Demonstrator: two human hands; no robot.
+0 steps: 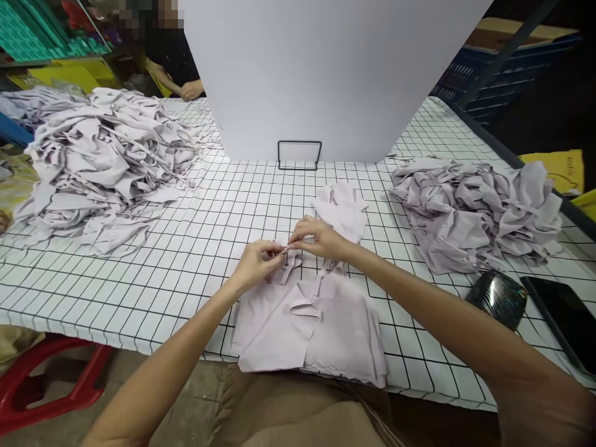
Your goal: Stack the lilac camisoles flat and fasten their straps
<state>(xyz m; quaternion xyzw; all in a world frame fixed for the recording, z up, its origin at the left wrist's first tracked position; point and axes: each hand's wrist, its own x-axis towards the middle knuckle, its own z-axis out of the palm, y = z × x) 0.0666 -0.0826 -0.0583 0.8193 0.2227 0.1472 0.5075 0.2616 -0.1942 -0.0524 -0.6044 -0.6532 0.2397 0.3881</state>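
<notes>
Garment [321,323] on grid-patterned table [195,248], strap [285,250] between both hands' fingertips.

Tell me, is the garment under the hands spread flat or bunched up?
Spread flat. The garment lies smooth on the table, edges laid out, while the left hand and right hand pinch one strap at its top.

Open bench [195,248] left and ahead of the hands; big fabric pile [102,161] blocks far left, smaller pile [475,211] right, white board [326,74] and wire stand [299,155] close the back.
</notes>
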